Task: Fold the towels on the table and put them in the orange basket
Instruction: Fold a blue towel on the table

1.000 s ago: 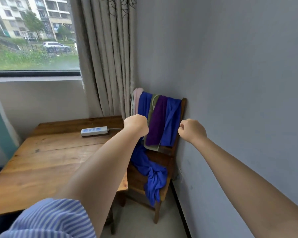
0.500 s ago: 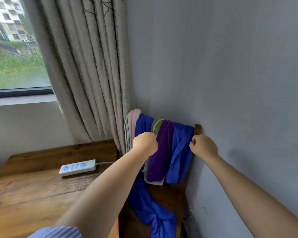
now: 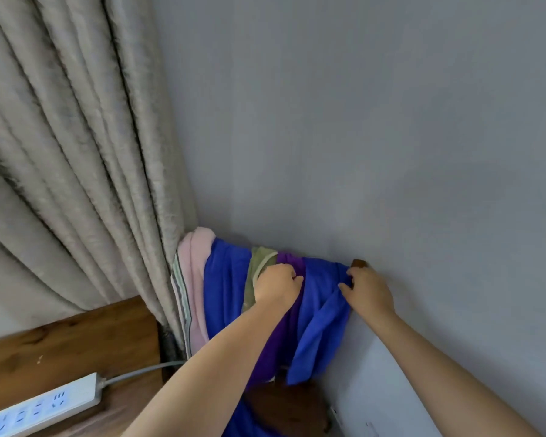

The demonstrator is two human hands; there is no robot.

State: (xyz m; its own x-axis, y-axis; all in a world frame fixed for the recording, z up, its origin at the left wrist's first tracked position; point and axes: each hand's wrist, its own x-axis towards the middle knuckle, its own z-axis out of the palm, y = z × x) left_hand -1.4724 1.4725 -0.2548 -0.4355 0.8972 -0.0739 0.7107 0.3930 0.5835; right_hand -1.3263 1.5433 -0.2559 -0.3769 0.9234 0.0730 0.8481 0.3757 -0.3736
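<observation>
Blue towel (image 3: 320,323) draped over chair back (image 3: 359,264), farthest toward wall (image 3: 375,137) of the row hung there. Right hand (image 3: 368,290) at towel's upper edge just below exposed wooden corner of chair back; fingers (image 3: 349,274) curled in, cloth bunched between thumb and fingertips, a tight pinch on that wall-side edge. Left hand (image 3: 278,287) at same towel's opposite top edge, fist nearly closed, fingertips pressed into fold where blue meets purple towel (image 3: 276,351); whether purple cloth is also caught in that grip cannot be told. Both hands level with each other near top of chair back, blue cloth stretched and creased between them.

Rest of row on chair back, moving away from wall: purple towel hanging beneath left forearm, olive towel (image 3: 255,279) partly behind left hand, second blue towel (image 3: 224,288), pink towel (image 3: 196,279) with striped edge touching curtain (image 3: 76,152).

Below chair back, dark wooden seat partly visible, more blue cloth (image 3: 243,421) lying over it at frame bottom.

Wooden table (image 3: 70,348) on curtain side of chair, white power strip (image 3: 41,408) lying on it, grey cord running toward chair. No towels seen on visible part of table. Basket outside frame.
</observation>
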